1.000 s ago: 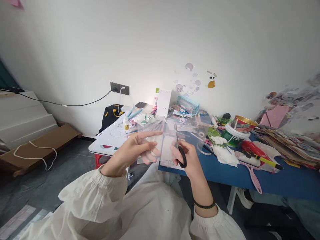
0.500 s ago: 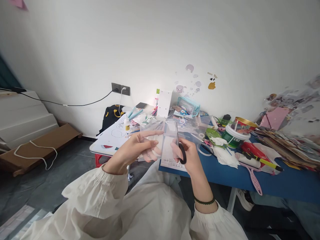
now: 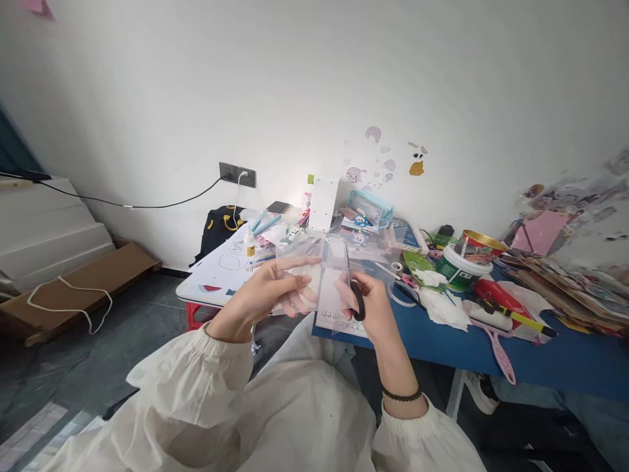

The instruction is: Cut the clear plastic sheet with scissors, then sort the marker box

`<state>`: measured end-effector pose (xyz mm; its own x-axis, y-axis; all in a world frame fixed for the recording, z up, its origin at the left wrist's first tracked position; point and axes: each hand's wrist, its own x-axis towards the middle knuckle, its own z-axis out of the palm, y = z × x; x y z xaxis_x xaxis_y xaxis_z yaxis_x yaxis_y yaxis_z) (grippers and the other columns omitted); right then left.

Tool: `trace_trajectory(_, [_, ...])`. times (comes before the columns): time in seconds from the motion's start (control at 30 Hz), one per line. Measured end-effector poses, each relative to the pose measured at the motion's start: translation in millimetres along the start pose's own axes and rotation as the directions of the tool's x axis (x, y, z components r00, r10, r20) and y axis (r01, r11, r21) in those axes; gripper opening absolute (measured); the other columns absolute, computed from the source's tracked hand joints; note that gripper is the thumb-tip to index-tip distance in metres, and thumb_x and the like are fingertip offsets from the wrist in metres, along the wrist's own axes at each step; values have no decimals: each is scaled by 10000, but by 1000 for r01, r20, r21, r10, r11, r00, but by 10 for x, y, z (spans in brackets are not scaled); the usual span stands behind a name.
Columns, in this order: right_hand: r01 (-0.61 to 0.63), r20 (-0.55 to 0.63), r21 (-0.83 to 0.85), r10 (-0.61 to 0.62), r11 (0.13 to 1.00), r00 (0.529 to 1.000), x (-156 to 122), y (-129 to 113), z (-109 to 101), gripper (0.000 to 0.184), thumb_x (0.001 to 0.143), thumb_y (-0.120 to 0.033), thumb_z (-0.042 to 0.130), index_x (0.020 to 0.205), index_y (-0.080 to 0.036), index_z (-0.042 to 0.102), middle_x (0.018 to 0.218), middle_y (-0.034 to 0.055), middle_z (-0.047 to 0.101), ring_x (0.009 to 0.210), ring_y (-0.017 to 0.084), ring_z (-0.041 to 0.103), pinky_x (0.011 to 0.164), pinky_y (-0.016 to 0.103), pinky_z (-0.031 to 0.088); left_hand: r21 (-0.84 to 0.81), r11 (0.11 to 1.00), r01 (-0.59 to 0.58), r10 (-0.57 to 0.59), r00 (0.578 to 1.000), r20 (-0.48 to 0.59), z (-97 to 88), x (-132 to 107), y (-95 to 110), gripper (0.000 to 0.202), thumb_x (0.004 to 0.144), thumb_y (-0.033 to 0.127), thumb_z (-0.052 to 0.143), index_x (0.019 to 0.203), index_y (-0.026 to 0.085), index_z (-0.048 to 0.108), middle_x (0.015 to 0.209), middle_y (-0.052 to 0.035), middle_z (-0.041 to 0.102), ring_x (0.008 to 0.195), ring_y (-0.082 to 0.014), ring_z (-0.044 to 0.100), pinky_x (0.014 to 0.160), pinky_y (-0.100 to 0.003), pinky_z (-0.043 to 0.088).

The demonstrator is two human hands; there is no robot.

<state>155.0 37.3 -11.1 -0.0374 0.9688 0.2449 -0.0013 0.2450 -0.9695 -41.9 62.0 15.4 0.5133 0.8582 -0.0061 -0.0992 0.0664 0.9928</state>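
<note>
A clear plastic sheet point(image 3: 295, 250) is pinched in my left hand point(image 3: 275, 288), the index finger stretched along it toward the right. My right hand point(image 3: 368, 301) grips black-handled scissors point(image 3: 358, 301), their blades pointing up and away at the sheet's right part. Whether the blades are parted cannot be made out. Through the transparent plastic, a white printed paper point(image 3: 339, 320) shows on the blue table point(image 3: 417, 341) below. Both hands are held above the front edge of the table, close together.
To the right stand a green-and-white tub point(image 3: 459, 267), crumpled tissues point(image 3: 445, 308), a pink-handled roller point(image 3: 498, 347) and stacked cardboard point(image 3: 560, 282). On the left white table point(image 3: 221, 269) is a glue bottle point(image 3: 250, 244). Behind are a white box point(image 3: 323, 203) and a clear pencil case point(image 3: 371, 210).
My hands stay in nearly the same place. The right part of the plastic sheet has shifted slightly, so more of a blue book behind it shows.
</note>
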Motion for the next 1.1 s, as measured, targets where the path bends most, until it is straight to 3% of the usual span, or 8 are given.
trace_trajectory(0.1, [11,21,25,-11,1000,1000,21,10,-18,123,752,-279,653,706,-178,601,445,-69,441,363,72,403,390,222,328,-3,1000,0,0,1000,8,-4,15,-10,530,819,233,637,1328,164,506,639,-19,727,463,-110,648,358,-132,455])
trace_trajectory(0.53, [5,-2,17,-5,1000,1000,38,2,-8,112,750,-264,632,687,-176,601,428,-79,405,343,58,357,363,207,292,-73,997,-23,24,1000,17,8,44,-68,568,773,260,687,1303,134,526,632,-35,730,453,-119,649,342,-128,460])
trace_trajectory(0.7, [-62,63,14,61,998,996,10,-50,-61,180,732,-334,682,732,-176,595,465,-76,420,394,70,404,410,215,332,-78,996,-50,48,999,-25,32,52,-102,566,752,274,700,1278,129,547,631,-46,731,437,-124,638,353,-143,472])
trace_trajectory(0.83, [-171,105,-52,175,984,979,-275,34,-274,245,705,-359,724,801,-162,614,470,-58,485,407,70,420,437,215,332,-97,992,-82,72,992,-101,25,58,-147,545,758,275,686,1271,143,554,598,-34,717,425,-130,629,351,-155,472])
trace_trajectory(0.93, [-202,-170,57,208,978,963,-548,204,-513,318,698,-428,720,847,-166,615,495,-34,520,406,86,460,381,199,263,-93,990,-109,97,988,-125,1,59,-194,489,778,273,666,1248,173,577,618,-35,722,434,-126,630,379,-161,491])
trace_trajectory(1.0, [-145,-378,116,178,983,909,-656,308,-649,361,682,-467,722,863,-175,611,565,1,569,467,118,521,362,195,261,-92,989,-118,107,987,-124,-17,63,-223,459,789,276,656,1236,190,590,629,-36,725,443,-124,633,396,-163,501])
trace_trajectory(1.1, [-74,-511,105,117,992,852,-646,346,-761,390,658,-488,734,862,-179,610,645,40,618,510,129,530,359,198,280,-84,989,-123,113,986,-119,-53,56,-232,454,790,279,657,1234,206,593,622,-31,723,446,-124,631,400,-165,503])
